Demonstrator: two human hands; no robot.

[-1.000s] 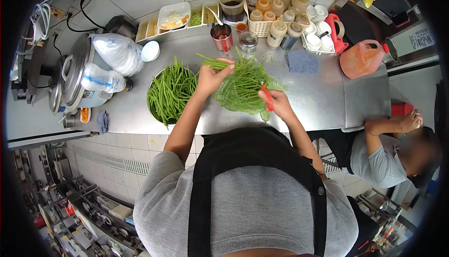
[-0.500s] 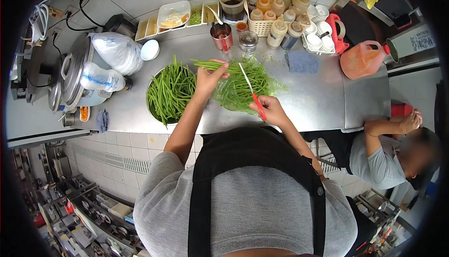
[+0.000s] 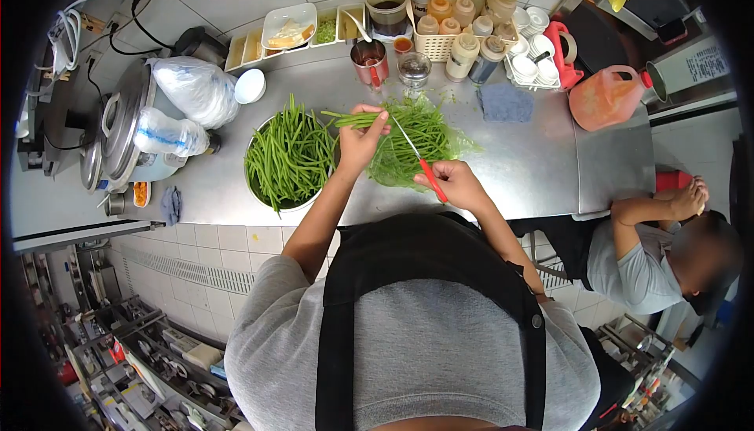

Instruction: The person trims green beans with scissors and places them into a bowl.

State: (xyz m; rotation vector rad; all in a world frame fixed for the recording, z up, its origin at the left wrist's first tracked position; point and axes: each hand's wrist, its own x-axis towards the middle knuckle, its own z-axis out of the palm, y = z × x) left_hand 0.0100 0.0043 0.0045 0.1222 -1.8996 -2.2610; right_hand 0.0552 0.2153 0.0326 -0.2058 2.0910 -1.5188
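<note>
1. Left hand (image 3: 364, 139) pinches a small bunch of green stalks (image 3: 344, 120) between thumb and fingers, their ends poking out to the left; right hand (image 3: 457, 182) is closed round the red handle of a cutter (image 3: 408, 139), though whether it is a knife or scissors I cannot tell.
2. At far left stands a large lidded pot (image 3: 126, 129), with a stuffed plastic bag (image 3: 196, 89) beside it and a small white bowl (image 3: 250, 85) just to the bag's right.
3. Next comes a round metal bowl (image 3: 297, 208) heaped with more stalks (image 3: 289, 152), left of the left forearm.
4. Between the hands, the cutter's blade slants up and left, its tip close to the left thumb; whether they touch is unclear.
5. Under the blade, a pile of stalks (image 3: 424, 126) lies on a clear plastic bag (image 3: 386, 170) on the metal counter (image 3: 534, 172).
6. Behind, a red mug (image 3: 370, 63) stands left of a glass jar (image 3: 414, 71).
7. Farther right lie a folded blue cloth (image 3: 505, 103) and an orange jug (image 3: 606, 101).
8. At far right, another person (image 3: 635, 262) sits with hands together.
</note>
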